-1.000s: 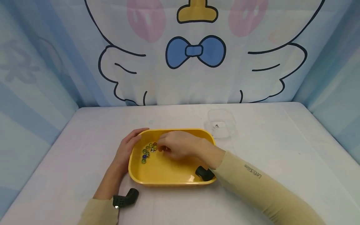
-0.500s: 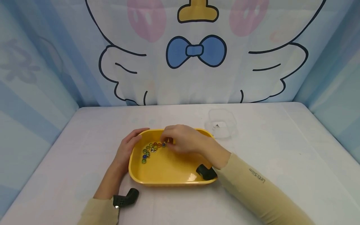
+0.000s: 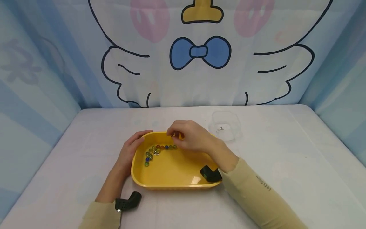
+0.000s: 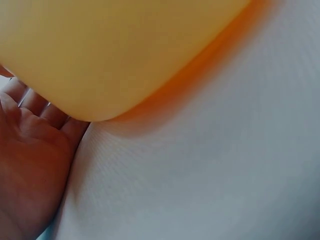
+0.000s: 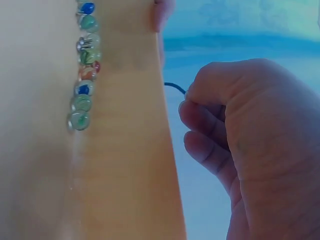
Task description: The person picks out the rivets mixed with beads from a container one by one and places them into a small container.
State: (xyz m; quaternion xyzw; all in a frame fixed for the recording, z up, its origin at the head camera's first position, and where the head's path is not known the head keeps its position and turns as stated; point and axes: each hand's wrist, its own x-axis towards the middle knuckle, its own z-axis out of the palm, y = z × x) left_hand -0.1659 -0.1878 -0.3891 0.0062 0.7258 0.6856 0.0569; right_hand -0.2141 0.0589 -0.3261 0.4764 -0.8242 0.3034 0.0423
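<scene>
A yellow tray holds several glass marbles, lined up in a bent row along its far wall and left side. My left hand grips the tray's far left corner, thumb over the rim; in the left wrist view, that hand's palm faces the outer wall. Above the far rim is my right hand, its fingers loosely bent and apart from the marbles. From the right wrist view, the right hand shows nothing between its fingertips, and the row's end marble lies against the tray wall.
Behind the tray to the right stands a clear plastic box with a small shiny thing in it. A white cloth covers the table. A printed curtain hangs at the back.
My right hand has moved right along the row, then lifted away toward the far rim. More marbles at the row's right end are now uncovered. The left hand stays put.
</scene>
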